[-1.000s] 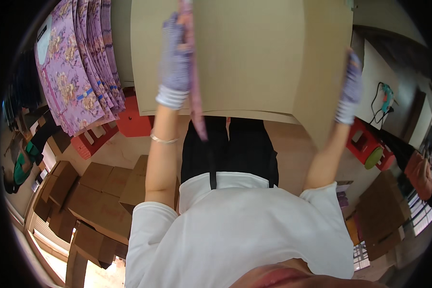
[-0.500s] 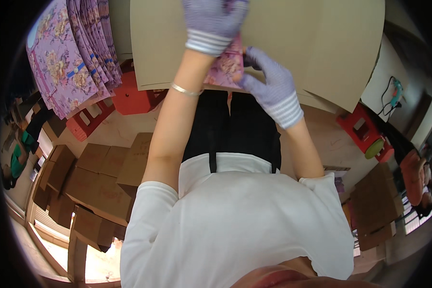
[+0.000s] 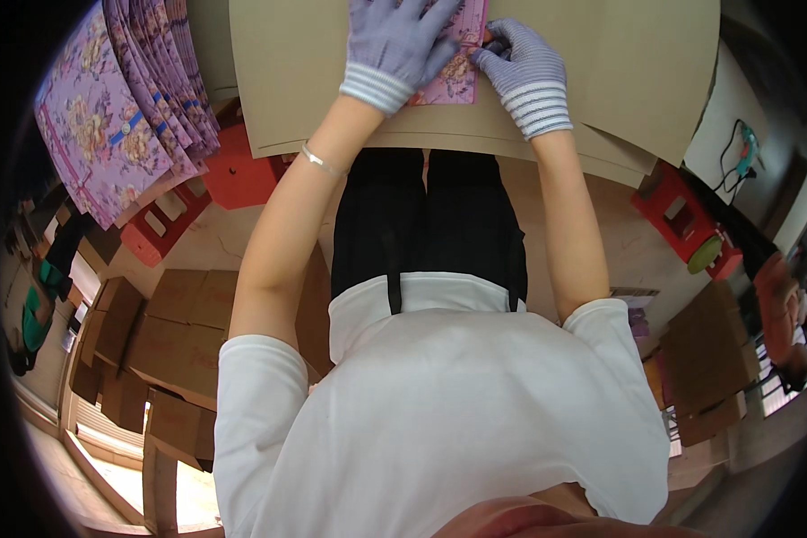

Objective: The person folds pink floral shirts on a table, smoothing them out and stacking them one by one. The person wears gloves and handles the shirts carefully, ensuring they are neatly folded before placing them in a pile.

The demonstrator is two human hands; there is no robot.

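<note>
A flat pink piece with a floral print (image 3: 453, 87) lies on the beige board-covered table, its upper part cut off by the top edge of the view. My left hand (image 3: 394, 45), in a lilac knitted glove with a white striped cuff, lies over it with the fingers spread. At the right edge of the piece is my right hand (image 3: 531, 72), gloved the same way. Its thumb and forefinger pinch that edge, and the other fingers are curled. What kind of article the piece is, I cannot tell.
Beige board sheets (image 3: 619, 81) cover the table. At the left hangs a stack of purple floral pieces (image 3: 99, 117) with blue bands, above red stools (image 3: 242, 175). Cardboard boxes (image 3: 179, 332) stand behind on the left. Another red stool (image 3: 677, 215) and a person (image 3: 771, 305) are at the right.
Both hands and the floral piece have moved farther up the table, away from its near edge. My left hand's fingers now show spread on the piece, and my right hand has come to its right edge.
</note>
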